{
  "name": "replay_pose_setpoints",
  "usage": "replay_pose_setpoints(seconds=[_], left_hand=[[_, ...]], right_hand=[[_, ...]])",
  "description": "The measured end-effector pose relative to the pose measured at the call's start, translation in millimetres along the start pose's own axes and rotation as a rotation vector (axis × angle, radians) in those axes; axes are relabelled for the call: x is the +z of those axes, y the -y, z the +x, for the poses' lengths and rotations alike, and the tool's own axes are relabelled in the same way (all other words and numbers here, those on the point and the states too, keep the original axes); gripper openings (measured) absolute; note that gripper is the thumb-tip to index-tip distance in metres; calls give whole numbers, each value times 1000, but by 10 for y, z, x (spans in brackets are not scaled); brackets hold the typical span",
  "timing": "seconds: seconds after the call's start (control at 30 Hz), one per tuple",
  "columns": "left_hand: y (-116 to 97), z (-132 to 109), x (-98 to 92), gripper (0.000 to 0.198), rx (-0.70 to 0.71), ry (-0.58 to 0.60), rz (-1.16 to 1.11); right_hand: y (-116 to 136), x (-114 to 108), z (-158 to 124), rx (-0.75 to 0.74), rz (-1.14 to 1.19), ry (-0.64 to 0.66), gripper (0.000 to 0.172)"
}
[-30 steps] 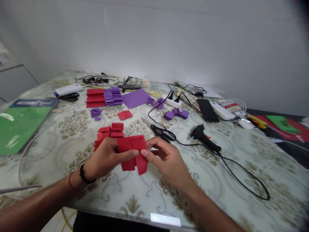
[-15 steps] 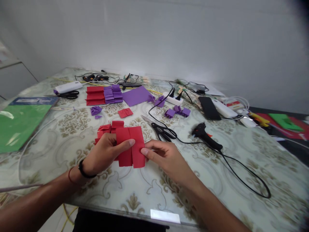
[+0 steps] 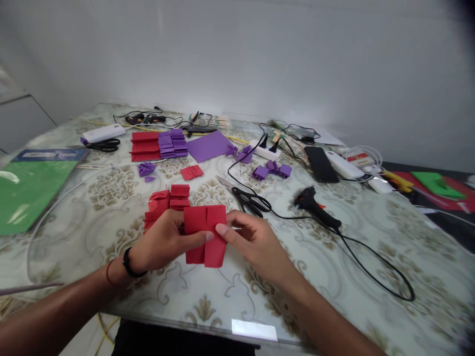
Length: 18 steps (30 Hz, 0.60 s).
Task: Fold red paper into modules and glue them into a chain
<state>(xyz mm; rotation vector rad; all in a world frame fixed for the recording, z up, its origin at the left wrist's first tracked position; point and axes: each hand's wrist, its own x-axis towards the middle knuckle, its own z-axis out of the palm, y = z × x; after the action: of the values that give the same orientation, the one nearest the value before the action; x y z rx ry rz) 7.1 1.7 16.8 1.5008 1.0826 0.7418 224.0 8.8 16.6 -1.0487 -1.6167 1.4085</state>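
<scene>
Tabletop lies beneath left hand at nine o'clock and right hand at three, thumbs and fingers pinching the folded red paper between them; smaller red piece rests between eleven and twelve o'clock.

Black phone, white power strip

I can't see most fingers of the left hand, behind the folded red paper at lower centre; the hand also blocks part of the pleated red pieces. Green packet runs off the left edge, label print unreadable. Left forearm cut off at lower left, right forearm at bottom.
</scene>
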Motion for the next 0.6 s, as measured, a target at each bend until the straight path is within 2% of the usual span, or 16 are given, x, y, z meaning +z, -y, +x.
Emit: replay_pose_setpoints(seconds=[0.27,0.53,0.6], left_hand=[[-15,0,27,38,25,8,-20],[-60,-2,34,30,7,28,-25],[-51,-8,43,32,16,-3,5]], right_hand=[[-22,0,2,15,51,-25,26],[-7,5,-2,9,62,-8,25],[-1,6,-5,-7,63,-5,26]])
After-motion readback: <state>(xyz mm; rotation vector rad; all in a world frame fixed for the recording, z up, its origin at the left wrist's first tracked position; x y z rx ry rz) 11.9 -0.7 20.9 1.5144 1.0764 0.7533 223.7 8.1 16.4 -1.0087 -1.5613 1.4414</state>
